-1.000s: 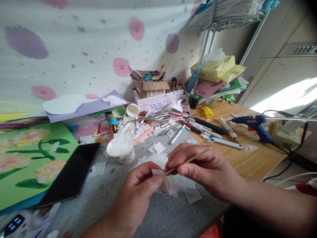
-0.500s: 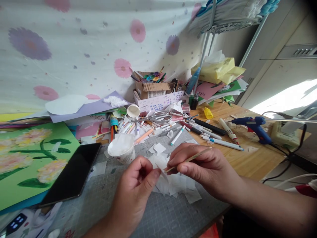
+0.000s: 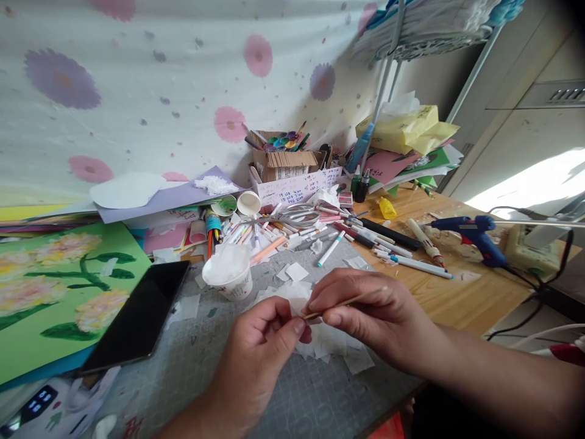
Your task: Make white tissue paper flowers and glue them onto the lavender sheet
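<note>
My left hand [image 3: 260,347] is closed in a pinch just left of the tip of a thin wooden stick [image 3: 356,299]; a bit of white tissue seems to be between its thumb and fingers, mostly hidden. My right hand [image 3: 375,314] grips that stick with thumb and fingers, its tip pointing at the left hand. Both hands hover over a heap of small white tissue squares [image 3: 326,344] on the grey cutting mat [image 3: 196,360].
A paper cup with white tissue [image 3: 228,272] stands behind the hands. A black phone [image 3: 139,317] lies left, beside a green flower picture [image 3: 59,292]. Pens and scissors [image 3: 297,216] litter the back. A blue glue gun [image 3: 470,231] lies right on the wooden table.
The white tissue piece held out in my left fingers a second ago is now pinched in against the stick's tip and mostly hidden. Both hands stayed in place.
</note>
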The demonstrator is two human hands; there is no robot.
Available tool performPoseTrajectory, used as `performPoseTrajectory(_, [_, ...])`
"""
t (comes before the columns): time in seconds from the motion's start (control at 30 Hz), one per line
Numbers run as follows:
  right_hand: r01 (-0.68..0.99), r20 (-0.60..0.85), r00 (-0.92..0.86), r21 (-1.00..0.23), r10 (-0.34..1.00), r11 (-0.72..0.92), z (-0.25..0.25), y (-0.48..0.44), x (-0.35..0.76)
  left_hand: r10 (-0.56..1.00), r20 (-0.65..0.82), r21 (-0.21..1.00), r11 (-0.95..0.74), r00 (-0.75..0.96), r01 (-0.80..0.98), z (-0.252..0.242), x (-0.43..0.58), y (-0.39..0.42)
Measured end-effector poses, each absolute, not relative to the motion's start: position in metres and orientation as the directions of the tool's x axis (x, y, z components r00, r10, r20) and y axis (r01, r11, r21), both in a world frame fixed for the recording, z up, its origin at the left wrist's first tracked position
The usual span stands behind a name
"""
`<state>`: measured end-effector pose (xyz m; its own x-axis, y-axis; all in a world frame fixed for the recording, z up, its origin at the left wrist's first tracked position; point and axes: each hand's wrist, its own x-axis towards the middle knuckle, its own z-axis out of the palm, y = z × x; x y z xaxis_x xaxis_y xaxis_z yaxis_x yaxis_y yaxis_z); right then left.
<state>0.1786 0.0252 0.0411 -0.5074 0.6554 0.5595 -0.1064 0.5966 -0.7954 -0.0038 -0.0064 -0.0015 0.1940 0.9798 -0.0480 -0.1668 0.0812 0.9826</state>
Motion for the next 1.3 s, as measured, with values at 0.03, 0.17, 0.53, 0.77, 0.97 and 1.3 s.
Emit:
performPoseTrajectory(0.03, [-0.115, 0.535, -0.5, -0.821, 0.681, 0.56, 0.04, 0.025, 0.178, 0.979, -0.054, 0.982, 0.088, 0.198, -0.17, -0.001, -0.004, -0.006])
performPoseTrajectory(0.17, [-0.188, 0.427, -0.501, -0.903, 0.753, 0.387, 0.037, 0.025, 0.178, 0.974, -0.078, 0.971, 0.124, 0.215, -0.206, 0.0, -0.004, -0.007])
performPoseTrajectory(0.53, [-0.222, 0.333, -0.475, -0.941, 0.815, 0.255, 0.034, 0.026, 0.18, 0.951, -0.165, 0.891, 0.257, 0.261, -0.375, 0.01, 0.002, -0.007])
performPoseTrajectory(0.77, [-0.237, 0.358, -0.492, -0.932, 0.794, 0.274, 0.036, 0.025, 0.18, 0.948, -0.17, 0.876, 0.27, 0.268, -0.399, 0.008, 0.001, -0.008])
performPoseTrajectory(0.97, [-0.189, 0.346, -0.484, -0.938, 0.804, 0.29, 0.036, 0.026, 0.179, 0.942, -0.176, 0.861, 0.288, 0.285, -0.42, 0.01, 0.0, -0.009])
performPoseTrajectory(1.3, [-0.172, 0.323, -0.492, -0.946, 0.809, 0.273, 0.036, 0.024, 0.181, 0.944, -0.164, 0.811, 0.294, 0.285, -0.506, 0.007, 0.002, -0.008])
